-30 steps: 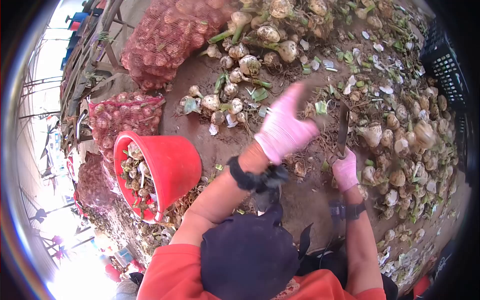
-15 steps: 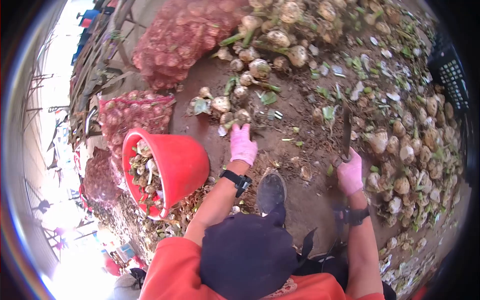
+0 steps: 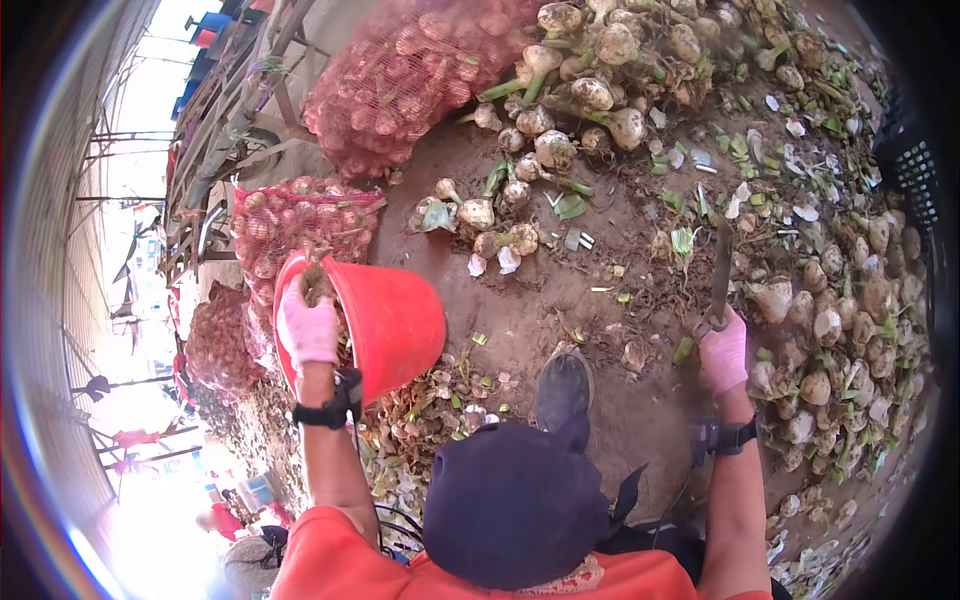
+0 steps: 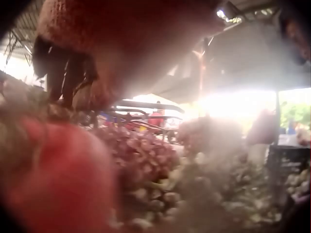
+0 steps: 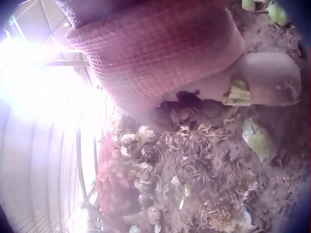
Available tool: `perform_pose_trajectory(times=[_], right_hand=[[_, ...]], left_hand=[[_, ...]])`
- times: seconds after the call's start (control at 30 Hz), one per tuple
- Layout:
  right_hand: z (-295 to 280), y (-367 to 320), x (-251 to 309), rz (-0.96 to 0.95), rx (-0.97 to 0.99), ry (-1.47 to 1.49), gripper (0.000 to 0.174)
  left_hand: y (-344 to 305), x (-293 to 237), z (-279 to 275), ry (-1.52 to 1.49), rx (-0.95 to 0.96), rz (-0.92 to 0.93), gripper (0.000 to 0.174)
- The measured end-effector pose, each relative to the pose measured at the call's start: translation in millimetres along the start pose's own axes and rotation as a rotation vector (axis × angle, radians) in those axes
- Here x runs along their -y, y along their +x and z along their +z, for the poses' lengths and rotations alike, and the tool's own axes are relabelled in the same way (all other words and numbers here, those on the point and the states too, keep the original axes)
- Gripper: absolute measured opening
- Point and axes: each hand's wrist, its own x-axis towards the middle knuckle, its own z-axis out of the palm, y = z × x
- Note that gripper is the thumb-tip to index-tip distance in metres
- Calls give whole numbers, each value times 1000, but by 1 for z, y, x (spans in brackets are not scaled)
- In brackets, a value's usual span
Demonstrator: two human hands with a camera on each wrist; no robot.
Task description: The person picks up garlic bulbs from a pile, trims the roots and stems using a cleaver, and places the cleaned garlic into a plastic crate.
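Note:
At the mouth of a tilted red bucket (image 3: 400, 325), my pink-gloved left hand (image 3: 308, 328) holds garlic (image 3: 318, 282) with brown roots, partly hidden by the fingers. The left wrist view is blurred, with the glove overhead and the bucket (image 4: 63, 179) below it. On the other side, my gloved right hand (image 3: 725, 352) grips a knife (image 3: 722, 270) whose dark blade points away from me. The right wrist view shows the glove (image 5: 165, 58) close over soil and roots; the blade is hidden there. Several untrimmed garlic bulbs (image 3: 476, 213) lie between the hands, farther forward.
A large garlic heap (image 3: 610, 60) lies ahead, and another pile (image 3: 825, 330) spreads to the right. Red mesh sacks (image 3: 400, 85) of garlic stand ahead left. A black crate (image 3: 912, 170) stands at far right. A shoe (image 3: 564, 390) rests on the littered soil.
My left hand has swung left from near the knife, reached the loose garlic bulbs, then gone to the bucket mouth. My right hand keeps its grip on the knife in much the same place.

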Motion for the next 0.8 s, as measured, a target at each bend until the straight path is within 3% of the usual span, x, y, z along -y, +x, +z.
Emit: perform_pose_trajectory(times=[0.07,0.13,0.2,0.27,0.3,0.37,0.5,0.57,0.6,0.63,0.7,0.8], right_hand=[[2,-4,-2,-24,29,-71,12],[6,-7,1,-13,62,-92,14],[11,-8,8,-8,74,-98,15],[15,-14,17,-83,83,-265,17],[15,-17,21,-74,72,-270,17],[16,-21,28,-84,120,-314,18],[21,-23,25,-18,151,-245,18],[22,-22,27,-55,169,-310,18],[22,-22,28,-93,193,-379,19],[24,-23,32,-80,187,-384,19],[31,-28,47,-156,228,-519,21],[40,-38,66,-211,217,-591,25]], left_hand=[[-16,-53,8,-104,-7,75,27],[-37,-106,39,-331,302,147,32],[-49,-127,101,-167,621,396,33],[-69,-123,171,291,481,709,42],[-65,-119,193,280,489,717,42],[-57,-117,218,541,596,514,44],[-52,-101,210,403,687,353,38],[-71,-99,202,-163,934,81,68],[-89,-88,220,-504,904,36,77],[-97,-102,210,-507,918,35,77],[-100,-150,165,-922,1078,-101,71],[-105,-186,135,-1045,1201,-85,68]])
